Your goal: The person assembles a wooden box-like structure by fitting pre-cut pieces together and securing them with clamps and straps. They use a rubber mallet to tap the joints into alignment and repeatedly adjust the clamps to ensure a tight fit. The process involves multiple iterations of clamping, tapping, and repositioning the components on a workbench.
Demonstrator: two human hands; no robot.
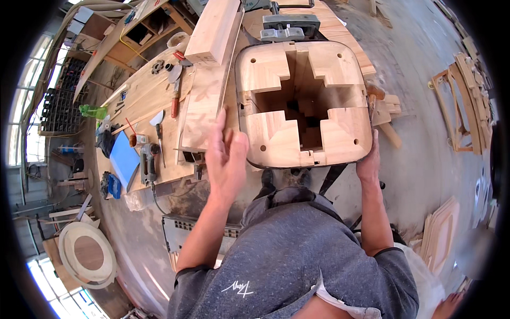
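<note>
A hollow wooden post (271,130) with rounded corners stands before me, its end facing up. A cross-shaped hole with stepped edges runs down into it, and a small round hole sits near each corner. A dark band lies around its rim. My left hand (226,157) is just left of the post's near corner, open, index finger stretched forward; nothing shows in it. My right hand (367,162) lies against the post's right side near the front corner, fingers stretched along it and partly hidden. A metal clamp (289,29) is at the post's far side.
On the workbench (170,154) at left lie a thick wooden beam (212,34), a red-handled tool (175,103), a screwdriver (159,127), a power tool (149,165) and a blue sheet (125,159). Wooden frames (462,106) stand at right. A round wooden ring (87,255) is lower left.
</note>
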